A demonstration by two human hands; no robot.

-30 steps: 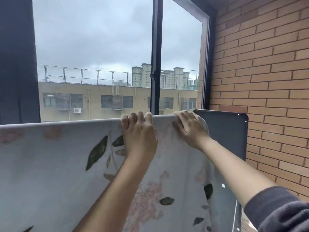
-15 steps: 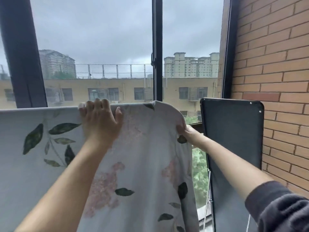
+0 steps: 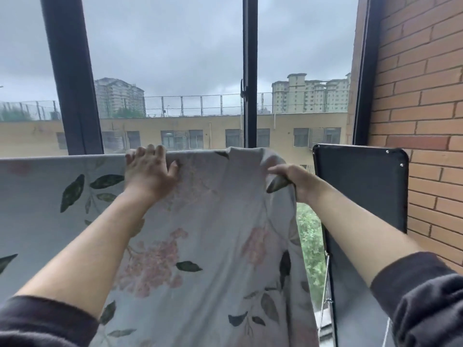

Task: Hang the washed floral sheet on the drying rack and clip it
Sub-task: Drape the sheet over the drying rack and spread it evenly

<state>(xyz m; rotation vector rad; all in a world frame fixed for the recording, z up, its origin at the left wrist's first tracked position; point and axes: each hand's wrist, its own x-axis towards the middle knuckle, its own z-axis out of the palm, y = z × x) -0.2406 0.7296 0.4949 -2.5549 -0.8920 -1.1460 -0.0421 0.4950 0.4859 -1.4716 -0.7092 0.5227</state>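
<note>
Pale grey floral fabric sheet (image 3: 215, 221) draped over hidden rack bar. Left hand (image 3: 147, 171) fingers curl over top fold; right hand (image 3: 294, 180) clamps bunched side edge. Likely soft, damp-heavy; grip hem near bar.

The drying rack's top bar is hidden: only a straight, level line shows where the floral sheet (image 3: 205, 221) folds over it, running from the left edge of the view to just right of the window post (image 3: 249, 71). The sheet is draped directly over that bar. Its near side hangs flat and smooth on the left, printed with dark green leaves and pale pink blossom. Towards the right end the cloth rounds off the line, slopes down and gathers into loose folds at its edge.
</note>
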